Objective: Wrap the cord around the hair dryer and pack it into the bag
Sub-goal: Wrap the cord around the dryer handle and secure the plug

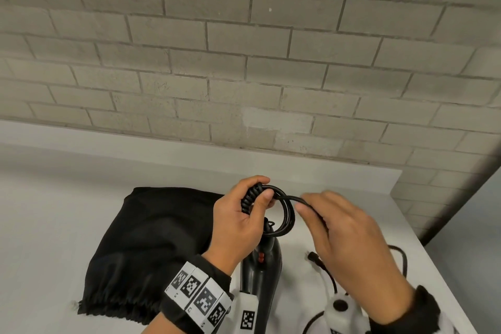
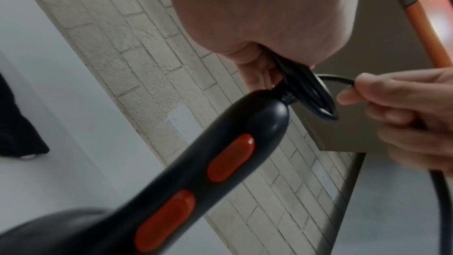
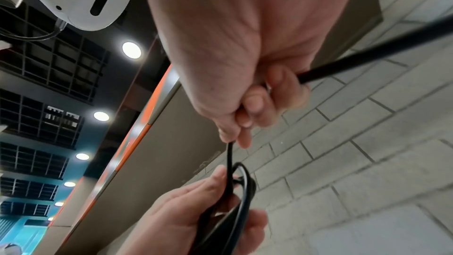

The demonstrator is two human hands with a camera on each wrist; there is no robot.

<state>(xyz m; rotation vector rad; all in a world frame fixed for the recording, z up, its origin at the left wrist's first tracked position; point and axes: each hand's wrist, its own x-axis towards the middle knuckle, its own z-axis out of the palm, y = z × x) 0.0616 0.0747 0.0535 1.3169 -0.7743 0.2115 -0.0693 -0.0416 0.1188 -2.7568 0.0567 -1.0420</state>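
My left hand (image 1: 244,211) grips a bundle of black cord loops (image 1: 282,211) above the table. From the bundle the black hair dryer (image 1: 261,266) hangs by its handle, which carries two orange-red buttons (image 2: 230,157). To the right of the loops my right hand (image 1: 339,228) pinches the cord's free run (image 3: 229,162) between thumb and fingers. The rest of the cord (image 1: 398,255) trails over the table at the right, and its plug end (image 1: 314,255) lies below my right hand. On the table behind my left hand lies the black drawstring bag (image 1: 151,238).
The white table (image 1: 54,225) ends at a grey brick wall (image 1: 244,62) at the back, and its right edge (image 1: 433,266) runs diagonally. Black bands with marker tags and white cameras sit on both wrists.
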